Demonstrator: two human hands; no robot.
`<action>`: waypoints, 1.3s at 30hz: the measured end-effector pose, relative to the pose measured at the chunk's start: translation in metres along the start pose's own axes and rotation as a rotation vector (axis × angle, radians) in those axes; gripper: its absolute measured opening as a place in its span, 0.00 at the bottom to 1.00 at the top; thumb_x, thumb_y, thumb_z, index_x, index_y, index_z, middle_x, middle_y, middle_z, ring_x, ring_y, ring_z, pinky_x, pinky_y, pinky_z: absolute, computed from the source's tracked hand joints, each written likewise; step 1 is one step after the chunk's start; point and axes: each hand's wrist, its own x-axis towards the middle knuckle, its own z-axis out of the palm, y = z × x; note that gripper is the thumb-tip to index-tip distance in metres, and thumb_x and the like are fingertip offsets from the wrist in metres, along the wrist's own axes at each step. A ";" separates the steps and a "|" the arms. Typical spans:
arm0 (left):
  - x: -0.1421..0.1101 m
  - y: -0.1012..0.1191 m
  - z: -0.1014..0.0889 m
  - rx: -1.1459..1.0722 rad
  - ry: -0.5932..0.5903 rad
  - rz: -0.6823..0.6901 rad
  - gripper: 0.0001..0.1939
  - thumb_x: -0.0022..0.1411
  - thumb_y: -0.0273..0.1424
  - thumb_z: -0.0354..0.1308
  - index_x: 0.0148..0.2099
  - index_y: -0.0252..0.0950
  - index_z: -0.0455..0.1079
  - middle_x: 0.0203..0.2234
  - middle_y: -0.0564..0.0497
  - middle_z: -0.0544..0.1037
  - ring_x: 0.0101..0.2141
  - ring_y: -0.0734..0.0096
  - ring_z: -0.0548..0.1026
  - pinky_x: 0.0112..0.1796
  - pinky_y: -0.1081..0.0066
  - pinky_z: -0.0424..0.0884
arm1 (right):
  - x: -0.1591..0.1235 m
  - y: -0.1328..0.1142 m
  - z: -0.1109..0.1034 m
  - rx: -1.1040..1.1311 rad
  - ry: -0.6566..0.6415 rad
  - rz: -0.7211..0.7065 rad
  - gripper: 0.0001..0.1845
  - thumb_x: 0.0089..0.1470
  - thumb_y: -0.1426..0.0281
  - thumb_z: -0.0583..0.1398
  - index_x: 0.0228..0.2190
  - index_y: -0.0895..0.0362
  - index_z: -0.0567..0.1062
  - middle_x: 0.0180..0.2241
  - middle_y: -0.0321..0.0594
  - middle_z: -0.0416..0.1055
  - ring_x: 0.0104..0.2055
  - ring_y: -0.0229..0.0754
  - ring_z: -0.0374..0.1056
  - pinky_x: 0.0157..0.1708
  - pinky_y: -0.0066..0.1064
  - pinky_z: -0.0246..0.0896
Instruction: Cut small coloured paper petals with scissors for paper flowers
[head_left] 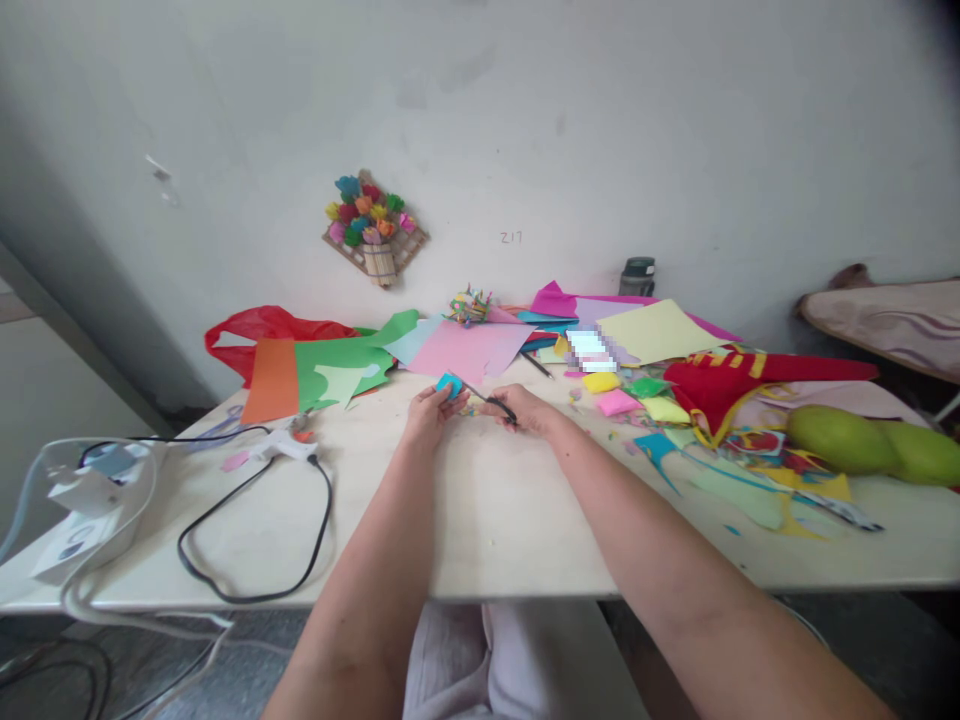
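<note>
My left hand [426,408] is closed on a small piece of blue paper [448,384], held just above the white table [480,520]. My right hand [525,408] grips black-handled scissors [495,402], whose blades point left toward the blue paper. Both hands meet near the middle of the table, in front of a pink paper sheet [469,350].
A glue gun [289,445] with a looping black cable [255,530] lies left. Green and orange sheets [315,375] and a red bag [262,328] sit behind it. Paper scraps, red fabric [720,385] and a green fruit [862,440] crowd the right. A paper-flower craft [373,225] hangs on the wall.
</note>
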 end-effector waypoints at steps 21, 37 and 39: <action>0.002 -0.003 0.003 -0.047 0.056 0.063 0.09 0.45 0.25 0.64 0.26 0.32 0.65 0.17 0.55 0.71 0.20 0.79 0.71 0.29 0.75 0.70 | 0.003 0.002 0.012 0.097 -0.073 -0.018 0.20 0.47 0.54 0.60 0.27 0.59 0.66 0.16 0.32 0.67 0.12 0.31 0.62 0.06 0.20 0.45; -0.003 -0.001 0.007 -0.047 -0.034 0.039 0.07 0.44 0.24 0.64 0.27 0.30 0.68 0.21 0.49 0.76 0.27 0.70 0.76 0.34 0.71 0.72 | 0.004 0.004 0.009 0.109 -0.021 -0.038 0.19 0.48 0.55 0.59 0.27 0.60 0.66 0.17 0.33 0.67 0.12 0.30 0.61 0.07 0.19 0.44; -0.004 -0.001 0.008 -0.057 -0.031 0.035 0.06 0.45 0.23 0.63 0.27 0.30 0.68 0.22 0.48 0.76 0.27 0.70 0.76 0.34 0.70 0.72 | 0.004 0.004 0.009 0.110 -0.014 -0.038 0.19 0.48 0.55 0.59 0.27 0.59 0.66 0.17 0.33 0.67 0.12 0.30 0.61 0.07 0.19 0.45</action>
